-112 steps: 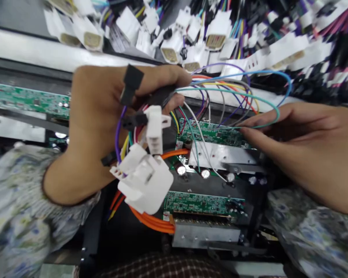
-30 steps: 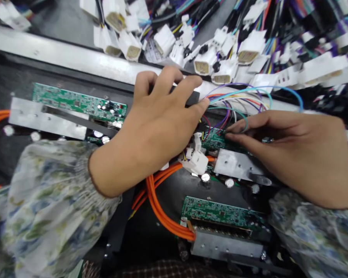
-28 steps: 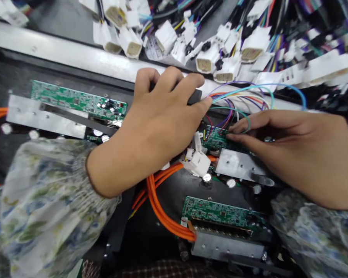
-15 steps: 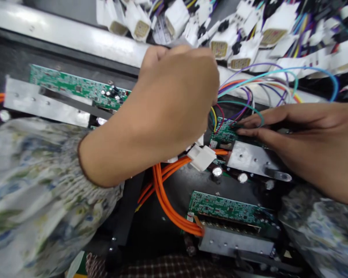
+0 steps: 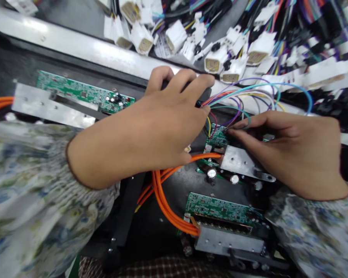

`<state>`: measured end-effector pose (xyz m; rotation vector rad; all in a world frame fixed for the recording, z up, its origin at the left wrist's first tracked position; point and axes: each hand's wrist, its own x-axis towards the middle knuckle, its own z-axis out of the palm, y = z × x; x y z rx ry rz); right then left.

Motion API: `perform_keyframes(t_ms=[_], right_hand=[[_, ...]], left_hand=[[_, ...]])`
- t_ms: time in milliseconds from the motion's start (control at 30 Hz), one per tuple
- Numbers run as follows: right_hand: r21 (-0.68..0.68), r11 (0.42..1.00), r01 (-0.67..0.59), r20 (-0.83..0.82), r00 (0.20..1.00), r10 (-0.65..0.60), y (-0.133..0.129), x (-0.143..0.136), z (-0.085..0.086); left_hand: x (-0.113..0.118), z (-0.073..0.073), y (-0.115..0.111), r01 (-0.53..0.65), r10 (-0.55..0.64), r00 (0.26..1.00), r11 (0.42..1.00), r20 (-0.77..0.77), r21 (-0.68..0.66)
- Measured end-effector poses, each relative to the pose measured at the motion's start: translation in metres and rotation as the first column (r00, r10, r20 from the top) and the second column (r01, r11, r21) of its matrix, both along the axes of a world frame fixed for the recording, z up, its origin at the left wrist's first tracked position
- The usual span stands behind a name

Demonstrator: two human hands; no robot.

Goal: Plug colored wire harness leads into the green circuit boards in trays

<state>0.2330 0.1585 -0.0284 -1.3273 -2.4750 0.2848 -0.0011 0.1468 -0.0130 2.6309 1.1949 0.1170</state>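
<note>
The right hand (image 5: 298, 143) works at the top board (image 5: 217, 135) — thumb and forefinger pinched together on the end of a thin wire (image 5: 226, 128), right at the board's surface. A teal loop of the wire bundle (image 5: 224, 96) passes over that forefinger.

The left hand (image 5: 174, 116) lies palm down over the bundle's near end, fingers bent and spread, thumb out to the side beside the orange cables (image 5: 163, 202). Its palm is hidden, so I cannot tell whether it grips anything. From its fingertips the wires arch rightward, and a red and a yellow one drop to the top board's left end.

The top board sits on the black bench (image 5: 179, 185) behind a metal plate (image 5: 239, 160), with round capacitors (image 5: 211, 173) in front. Orange cables run to this plate and to that of the lower board (image 5: 220, 206), nearer the person. The left board (image 5: 81, 90) lies past the left forearm, partly covered. Beyond the rail (image 5: 84, 50), white connectors (image 5: 176, 36) lie heaped — coloured leads trailing behind them.
</note>
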Motion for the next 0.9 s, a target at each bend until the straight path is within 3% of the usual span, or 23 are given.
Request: perform_keyframes(t_ms=[267,500,567,633,667,733,800,900], right_hand=[[-0.089,0.994,0.059,-0.026,0.998,-0.061,0.002,0.001,0.001],[-0.142,0.988,-0.065,-0.058,0.997,0.057,0.003,-0.005,-0.001],[-0.163,0.979,-0.121,-0.026,0.993,0.118,0.0,0.0,0.011],[-0.166,0.977,-0.132,0.043,0.989,0.141,-0.003,0.012,0.037],[-0.151,0.985,-0.086,0.078,0.992,0.099,-0.004,0.021,0.053],[-0.053,0.992,0.115,0.125,0.986,-0.108,0.0,0.043,0.087],[0.081,0.94,0.331,0.15,0.928,-0.34,0.014,0.067,0.112],[0.155,0.907,0.391,0.257,0.871,-0.419,0.056,0.097,0.116]], left_hand=[[0.001,-0.001,-0.001,-0.014,0.014,1.0,1.0,-0.027,0.023],[0.0,-0.001,0.0,-0.026,0.026,1.0,1.0,-0.012,-0.009],[0.002,0.001,0.001,-0.055,0.055,0.998,0.998,0.007,-0.017],[0.007,0.003,0.001,-0.109,0.109,0.994,0.994,0.009,-0.017],[0.01,0.004,0.002,-0.147,0.147,0.989,0.989,0.0,-0.013],[0.017,0.004,0.002,-0.229,0.229,0.973,0.973,0.007,0.002],[0.022,0.003,0.002,-0.287,0.285,0.955,0.958,0.078,0.016],[0.025,0.001,0.002,-0.353,0.342,0.906,0.935,0.25,0.002]])
